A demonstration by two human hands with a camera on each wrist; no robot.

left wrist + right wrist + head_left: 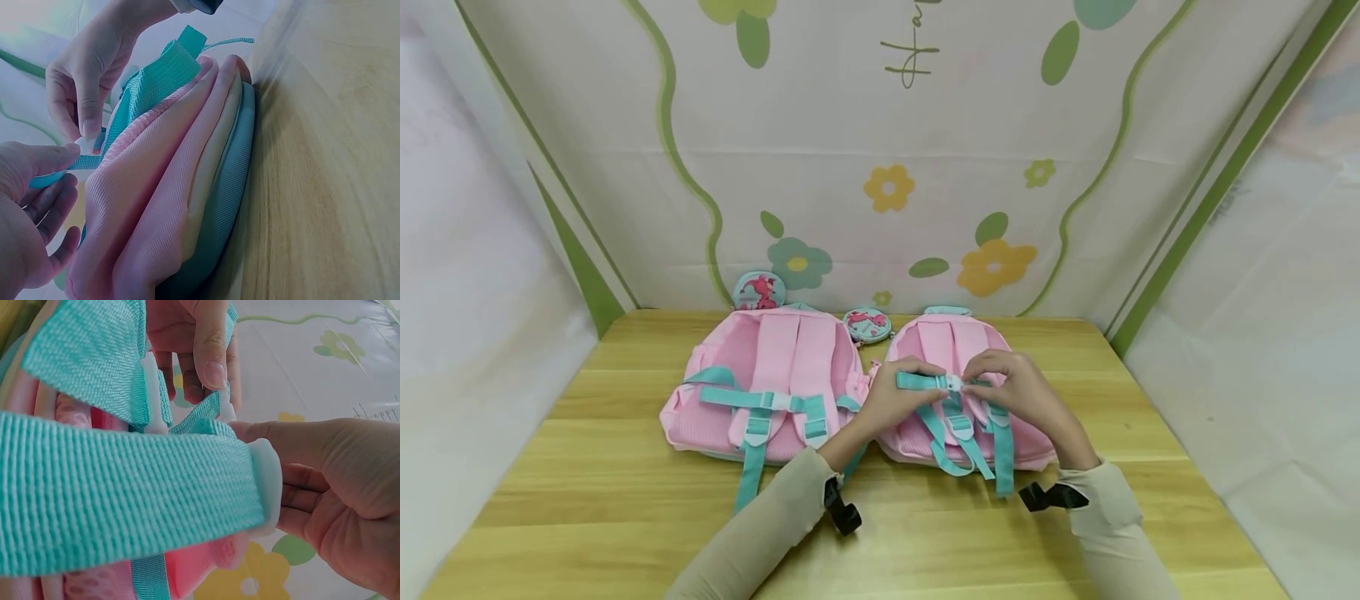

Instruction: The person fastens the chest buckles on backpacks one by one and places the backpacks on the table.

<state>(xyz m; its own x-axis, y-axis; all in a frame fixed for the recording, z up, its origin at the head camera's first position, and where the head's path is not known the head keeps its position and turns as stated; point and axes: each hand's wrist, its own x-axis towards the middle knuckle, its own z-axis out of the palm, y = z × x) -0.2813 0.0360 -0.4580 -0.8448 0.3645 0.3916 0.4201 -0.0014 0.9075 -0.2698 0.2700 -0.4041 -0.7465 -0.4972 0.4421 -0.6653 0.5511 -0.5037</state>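
Observation:
Two pink children's backpacks lie side by side, shoulder straps up. Over the right backpack (917,440), both hands meet at a white plastic buckle (953,382) on its teal chest strap (917,381). My left hand (895,393) pinches the strap at the buckle's left side, thumb against it. From the other side, my right hand (1018,387) pinches the buckle's right end between thumb and fingers. In the right wrist view a wide teal strap (125,494) hides part of the right fingertips. Whether the buckle halves are fully joined cannot be told.
The left backpack (741,350) has its own chest strap buckle (781,402) joined. Round teal pouches with pink pictures (759,292) (867,325) lie behind the bags. Loose teal straps (1003,458) hang toward the front of the wooden table (587,500). A flowered cloth stands behind.

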